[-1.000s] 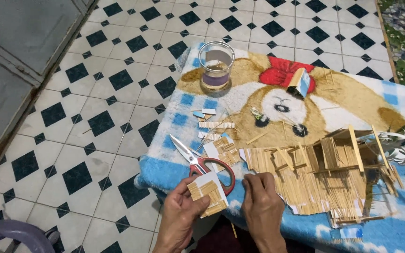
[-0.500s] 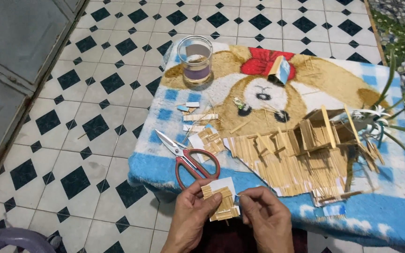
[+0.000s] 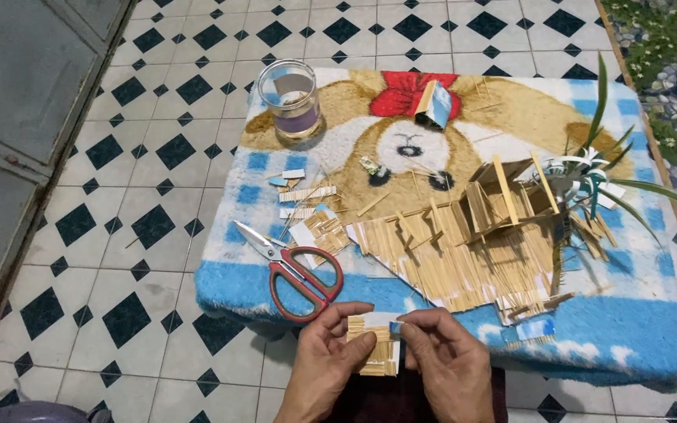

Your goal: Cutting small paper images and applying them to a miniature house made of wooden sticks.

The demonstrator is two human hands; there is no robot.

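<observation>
My left hand point(image 3: 329, 362) and my right hand point(image 3: 444, 366) together hold a small panel of wooden sticks glued side by side on white paper point(image 3: 373, 346), just off the near edge of the blue blanket point(image 3: 628, 337). Both thumbs press on the panel's top edge. Red-handled scissors point(image 3: 299, 270) lie on the blanket just beyond my left hand. A partly built stick model house point(image 3: 503, 200) with a flat stick mat point(image 3: 464, 262) sits to the right of them.
A glass jar point(image 3: 291, 98) stands at the blanket's far left corner. Loose stick bundles and paper scraps point(image 3: 311, 211) lie near the scissors. A small folded card point(image 3: 435, 103) is at the back. A spiky green plant point(image 3: 597, 168) is at right. Black-and-white floor tiles point(image 3: 119, 235) surround the blanket.
The view has shifted so the blanket sits higher in frame. My hands keep the stick panel, lower and closer to me, with the right fingers moved onto its top edge.
</observation>
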